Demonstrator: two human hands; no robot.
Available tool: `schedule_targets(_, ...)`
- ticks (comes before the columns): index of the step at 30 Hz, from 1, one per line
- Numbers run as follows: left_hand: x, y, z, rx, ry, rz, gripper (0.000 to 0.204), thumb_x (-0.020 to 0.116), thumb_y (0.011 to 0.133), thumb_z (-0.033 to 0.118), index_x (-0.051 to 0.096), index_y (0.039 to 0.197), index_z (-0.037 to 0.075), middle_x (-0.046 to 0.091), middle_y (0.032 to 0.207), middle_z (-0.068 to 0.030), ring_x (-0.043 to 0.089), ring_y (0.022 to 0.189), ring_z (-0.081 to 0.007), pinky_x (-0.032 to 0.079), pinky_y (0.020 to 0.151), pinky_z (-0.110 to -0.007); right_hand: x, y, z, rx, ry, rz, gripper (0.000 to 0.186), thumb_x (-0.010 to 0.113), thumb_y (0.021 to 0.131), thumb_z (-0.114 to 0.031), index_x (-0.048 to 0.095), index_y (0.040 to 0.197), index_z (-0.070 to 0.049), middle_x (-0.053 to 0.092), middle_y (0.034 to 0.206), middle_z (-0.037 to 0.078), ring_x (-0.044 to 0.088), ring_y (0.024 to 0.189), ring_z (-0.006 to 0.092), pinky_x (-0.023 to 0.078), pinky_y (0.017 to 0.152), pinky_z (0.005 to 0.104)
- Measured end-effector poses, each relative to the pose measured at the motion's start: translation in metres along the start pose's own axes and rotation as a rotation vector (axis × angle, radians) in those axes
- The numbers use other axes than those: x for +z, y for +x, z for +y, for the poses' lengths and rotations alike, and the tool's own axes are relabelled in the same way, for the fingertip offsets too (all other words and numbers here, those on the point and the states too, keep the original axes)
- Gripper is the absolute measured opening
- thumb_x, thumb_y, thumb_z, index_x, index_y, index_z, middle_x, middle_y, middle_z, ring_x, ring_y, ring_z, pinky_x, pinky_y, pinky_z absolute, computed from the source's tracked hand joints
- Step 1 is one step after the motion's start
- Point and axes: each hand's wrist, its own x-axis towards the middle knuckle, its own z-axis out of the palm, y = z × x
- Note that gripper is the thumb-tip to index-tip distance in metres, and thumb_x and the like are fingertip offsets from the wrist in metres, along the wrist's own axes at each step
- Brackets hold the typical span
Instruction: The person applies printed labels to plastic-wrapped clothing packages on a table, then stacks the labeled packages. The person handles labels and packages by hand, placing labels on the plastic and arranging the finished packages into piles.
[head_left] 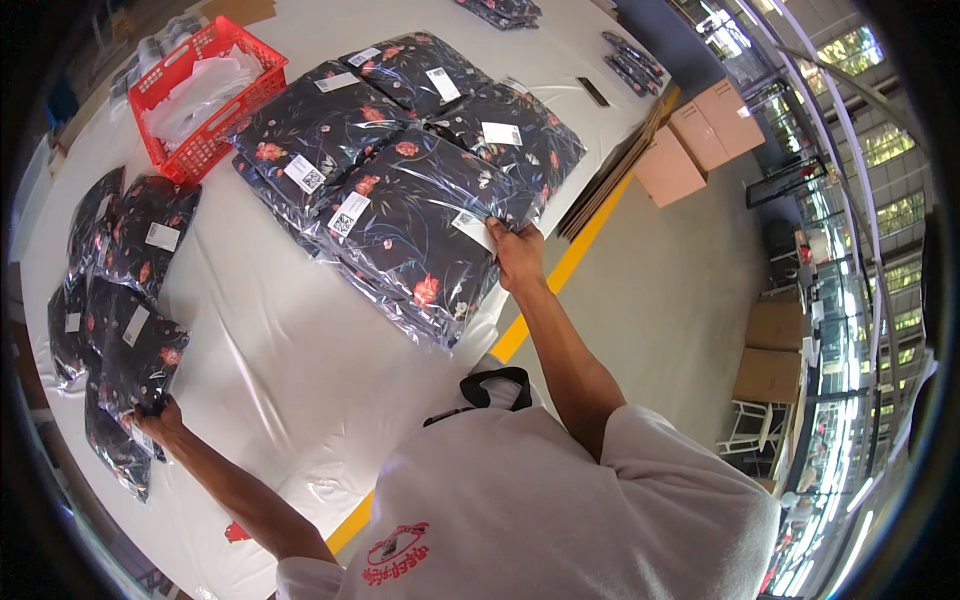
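"Looking at your right hand (519, 256), why are you placing the thumb on top of the front pack (425, 205)?"

"You are pinching its right edge, on the table (265, 330), in the nearer part of the stacks (315, 115). The hand is almost closed; the thumb is lying at the end of a white label (472, 229), and the other fingers are hiding partly, perhaps under the edge. Probably you are using this edge because it is facing your side."

"And what is your left hand (160, 420) holding?"

"It is gripping, nearly closed, the near end of the left pack (140, 365), which is lying on the left heap (155, 215). How firmly you are gripping, I cannot tell."

"Why are the stacks lying so flat, side by side?"

"Flat packs are supporting each other better, I am supposing, and their labels are facing up, so you are seeing them without turning anything. The left heap is lying less neatly, with packs overlapping."

"And the red basket (207, 152)?"

"It is standing beyond the heap and beside the stacks, holding whitish plastic (200, 98). Maybe it is standing there for leaving the near table free for your arms."
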Motion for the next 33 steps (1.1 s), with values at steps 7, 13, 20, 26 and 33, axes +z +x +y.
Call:
schedule_targets(7,0.01,-0.049,0.03,0.191,0.297,-0.107,0.046,0.046,0.098,0.031,0.06,0.134,0.006,0.062,0.135,-0.014,0.06,0.122,-0.0305,0.048,0.105,-0.046,-0.006,0.019,0.011,-0.012,0.123,-0.007,0.021,0.074,0.086,-0.002,0.062,0.104,0.002,0.069,0.092,0.009,0.065,0.073,0.0161,0.053,0.061,0.0327)
schedule_targets(13,0.018,-0.134,0.05,0.322,0.5,-0.1,0.045,0.05,0.097,0.025,0.058,0.134,0.0,0.059,0.136,-0.0168,0.06,0.12,-0.0312,0.054,0.099,-0.043,-0.01,0.015,-0.014,0.142,0.151,-0.112,0.027,0.078,0.087,-0.017,0.058,0.102,-0.006,0.068,0.09,0.005,0.067,0.074,0.0136,0.054,0.053,0.0291)
schedule_targets(20,-0.024,-0.188,0.091,0.311,0.512,-0.112,0.052,0.059,0.096,0.028,0.053,0.137,-0.002,0.059,0.135,-0.0169,0.06,0.121,-0.0321,0.051,0.103,-0.046,-0.041,0.036,-0.025,0.334,0.055,-0.28,0.03,0.08,0.086,-0.027,0.055,0.096,-0.013,0.063,0.087,0.0,0.064,0.075,0.0128,0.056,0.062,0.0329)
schedule_targets(26,-0.012,-0.272,0.084,0.124,0.409,-0.241,0.05,0.062,0.096,0.029,0.055,0.136,-0.002,0.062,0.132,-0.0178,0.061,0.119,-0.0333,0.052,0.101,-0.048,-0.075,0.078,-0.036,0.256,-0.032,-0.452,0.032,0.072,0.093,-0.019,0.056,0.114,-0.001,0.064,0.104,0.009,0.065,0.089,0.0164,0.058,0.081,0.0375)
schedule_targets(33,0.026,-0.34,0.064,0.476,0.441,-0.079,0.05,0.067,0.094,0.027,0.058,0.133,-0.003,0.061,0.134,-0.0181,0.062,0.118,-0.0319,0.052,0.101,-0.046,-0.106,0.109,-0.058,-0.216,-0.325,-0.475,0.042,0.07,0.093,-0.013,0.053,0.129,0.0,0.062,0.116,0.012,0.061,0.104,0.0163,0.051,0.089,0.0314)
